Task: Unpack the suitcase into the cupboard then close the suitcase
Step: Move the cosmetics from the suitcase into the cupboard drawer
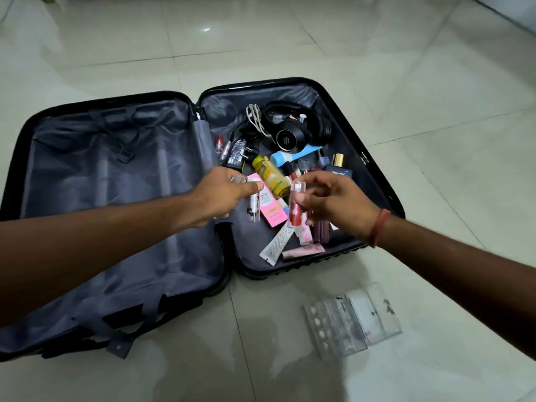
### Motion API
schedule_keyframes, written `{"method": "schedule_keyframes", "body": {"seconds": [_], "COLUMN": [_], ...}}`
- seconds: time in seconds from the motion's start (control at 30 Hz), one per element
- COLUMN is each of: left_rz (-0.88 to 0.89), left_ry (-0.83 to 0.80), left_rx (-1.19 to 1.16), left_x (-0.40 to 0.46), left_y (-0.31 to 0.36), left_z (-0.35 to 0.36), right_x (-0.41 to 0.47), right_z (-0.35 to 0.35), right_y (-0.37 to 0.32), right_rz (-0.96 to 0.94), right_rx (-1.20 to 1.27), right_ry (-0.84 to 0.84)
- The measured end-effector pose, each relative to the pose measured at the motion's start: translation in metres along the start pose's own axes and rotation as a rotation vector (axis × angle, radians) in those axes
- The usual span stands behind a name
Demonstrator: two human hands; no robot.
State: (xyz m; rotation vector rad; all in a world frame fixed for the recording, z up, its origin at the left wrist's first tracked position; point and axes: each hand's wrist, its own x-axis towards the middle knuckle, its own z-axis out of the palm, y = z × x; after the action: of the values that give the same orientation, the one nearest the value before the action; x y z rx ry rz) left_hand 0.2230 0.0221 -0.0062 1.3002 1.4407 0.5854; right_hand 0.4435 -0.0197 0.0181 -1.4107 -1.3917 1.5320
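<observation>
Hands work over the open suitcase (pixel 333 94): left hand (pixel 223 195) pinches a clear vial (pixel 238 179), right hand (pixel 333 201) grips a red bottle (pixel 295 208); best lifted upright, clear of the clutter.

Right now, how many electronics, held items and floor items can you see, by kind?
Headphones: 1
Black charger: 1
White cable: 1
Red tube in right hand: 1
Clear container in left hand: 1
Clear organiser on floor: 1
Total: 6
</observation>
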Motion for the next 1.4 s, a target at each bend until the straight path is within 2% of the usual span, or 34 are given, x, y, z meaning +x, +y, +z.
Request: {"method": "schedule_keyframes", "body": {"seconds": [0.13, 0.37, 0.47, 0.63, 0.73, 0.83, 1.07, 1.4], "left_rz": [0.042, 0.121, 0.198, 0.259, 0.259, 0.242, 0.228, 0.249], "left_ry": [-0.099, -0.295, -0.357, -0.305, -0.260, -0.233, -0.224, -0.260], "left_rx": [0.041, 0.185, 0.123, 0.046, 0.057, 0.009, 0.006, -0.009], "left_x": [-0.008, -0.045, -0.066, -0.089, -0.094, -0.095, -0.089, -0.088], "left_y": [0.005, 0.009, 0.009, -0.013, -0.022, -0.028, -0.036, -0.036], "left_z": [0.023, 0.058, 0.061, 0.084, 0.102, 0.112, 0.112, 0.118], "right_x": [-0.055, -0.114, -0.125, -0.129, -0.130, -0.128, -0.121, -0.120], "right_z": [-0.021, -0.028, -0.027, -0.020, -0.017, -0.018, -0.019, -0.017], "right_y": [0.014, 0.063, 0.078, 0.091, 0.098, 0.108, 0.137, 0.138], "right_rz": [0.002, 0.000, 0.001, 0.001, -0.029, -0.077, -0.193, -0.266], "right_rx": [0.030, -0.188, -0.208, -0.286, -0.377, -0.438, -0.721, -0.844], "right_ry": [0.089, 0.136, 0.200, 0.204, 0.156, 0.191, 0.158, 0.230]}}
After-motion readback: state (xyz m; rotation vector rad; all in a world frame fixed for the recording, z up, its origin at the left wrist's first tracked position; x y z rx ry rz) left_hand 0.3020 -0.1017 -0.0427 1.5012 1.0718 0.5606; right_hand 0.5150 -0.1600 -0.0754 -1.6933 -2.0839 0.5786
